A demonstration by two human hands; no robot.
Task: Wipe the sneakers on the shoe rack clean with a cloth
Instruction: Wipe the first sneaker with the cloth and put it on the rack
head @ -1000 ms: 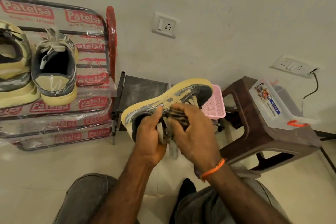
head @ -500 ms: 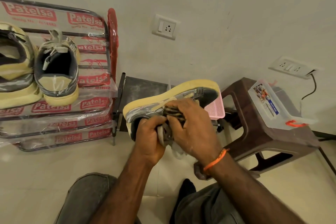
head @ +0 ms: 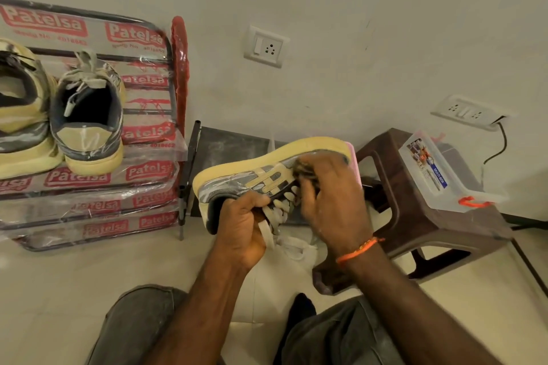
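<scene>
Now right hand [head: 329,195] seemingly nearer sneaker [head: 252,175] toe.

2 sneakers [head: 86,121] sit on the shoe rack [head: 148,169] left; a box [head: 439,175] apparently rests on the stool [head: 415,225] right.

A single head-worn camera is looking forward and down, close over both hands, with the shoe rack [head: 89,187] sitting at ten o'clock and a stool [head: 430,231] at three o'clock.

I'm seeing glossy plastic wrap crinkling over the metal shoe rack [head: 166,47], a matt brown plastic stool [head: 421,225], and smooth shiny floor tiles [head: 59,281].
</scene>
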